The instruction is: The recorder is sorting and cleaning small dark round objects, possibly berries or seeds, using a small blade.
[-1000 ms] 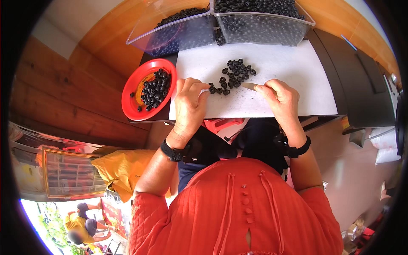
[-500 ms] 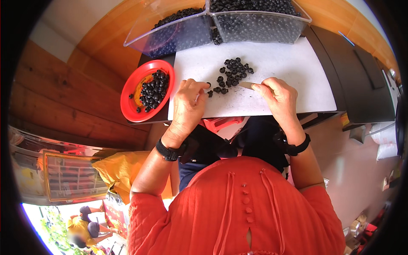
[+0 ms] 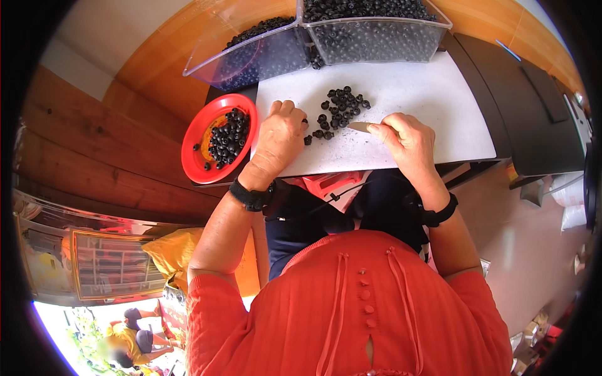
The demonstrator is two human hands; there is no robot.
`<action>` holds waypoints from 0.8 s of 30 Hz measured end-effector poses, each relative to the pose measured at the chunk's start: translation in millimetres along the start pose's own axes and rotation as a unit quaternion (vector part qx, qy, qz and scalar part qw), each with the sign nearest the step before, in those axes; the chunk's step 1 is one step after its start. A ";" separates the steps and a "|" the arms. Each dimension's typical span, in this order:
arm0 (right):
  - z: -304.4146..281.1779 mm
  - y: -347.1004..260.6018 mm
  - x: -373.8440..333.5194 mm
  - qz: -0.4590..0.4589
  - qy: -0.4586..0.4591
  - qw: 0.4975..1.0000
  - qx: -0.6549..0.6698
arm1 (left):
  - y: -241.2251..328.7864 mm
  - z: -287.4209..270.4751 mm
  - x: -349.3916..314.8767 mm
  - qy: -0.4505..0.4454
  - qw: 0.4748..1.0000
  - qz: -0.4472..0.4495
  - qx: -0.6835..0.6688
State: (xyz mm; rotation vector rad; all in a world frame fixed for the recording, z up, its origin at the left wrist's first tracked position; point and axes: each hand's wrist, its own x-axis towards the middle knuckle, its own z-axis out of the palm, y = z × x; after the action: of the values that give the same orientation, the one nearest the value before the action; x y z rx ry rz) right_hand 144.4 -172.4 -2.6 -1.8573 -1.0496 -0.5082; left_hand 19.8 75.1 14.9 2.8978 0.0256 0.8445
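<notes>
A loose pile of small round black parts (image 3: pixel 343 103), some showing a hole, lies on the white board (image 3: pixel 426 88). Left of the pile, my left hand (image 3: pixel 282 133) is closed with its fingers curled. One black part (image 3: pixel 305 121) shows at the edge of its fingers, mostly hidden by the hand. My right hand (image 3: pixel 409 139) grips a small knife (image 3: pixel 359 126) whose short blade points left, towards the pile's lower edge. The handle is hidden in my fingers. Beside my left hand stands a red plate (image 3: pixel 190 139) holding many more black parts.
Two clear plastic bins, a left bin (image 3: pixel 269 53) and a right bin (image 3: pixel 376 41), stand at the table's far side, heaped with the same black parts. A few parts (image 3: pixel 316 60) sit between them. A red stool (image 3: pixel 329 183) shows below the table edge. Another person (image 3: pixel 135 341) is at lower left.
My left hand has turned and drawn slightly left and up, its fingers curling in over the part. My right hand, still with the knife, has hardly moved. The view has shifted slightly.
</notes>
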 end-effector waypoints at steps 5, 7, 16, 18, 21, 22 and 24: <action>0.2 1.2 -0.9 -0.008 0.006 1.000 -0.006 | 5.3 -17.7 -14.2 0.025 0.998 -0.047 -0.037; 0.4 0.8 0.5 -0.015 0.009 1.000 -0.009 | 11.5 -18.3 -24.0 0.022 0.998 -0.038 -0.044; 0.7 -1.0 0.5 -0.005 -0.009 1.000 -0.011 | 26.4 -12.3 -36.6 0.028 0.999 -0.044 -0.013; 2.8 -2.5 0.1 -0.011 -0.011 1.000 -0.018 | 25.7 -12.0 -40.8 0.042 0.997 -0.057 -0.032; 6.7 -19.6 -2.9 -0.054 -0.016 0.998 -0.026 | 29.6 -12.9 -45.9 0.055 0.995 -0.073 -0.042; 9.6 -27.2 -1.7 -0.091 -0.012 0.995 -0.030 | 30.8 -14.0 -45.1 0.056 0.995 -0.069 -0.033; 19.9 -34.9 -4.5 -0.124 -0.031 0.991 -0.049 | 34.6 -14.6 -42.8 0.050 0.997 -0.065 -0.016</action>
State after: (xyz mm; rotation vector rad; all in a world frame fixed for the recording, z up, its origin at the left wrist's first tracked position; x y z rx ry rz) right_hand 111.4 -149.6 2.2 -1.8467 -1.3293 -0.6601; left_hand -24.7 40.2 8.5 2.7867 0.2058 0.9556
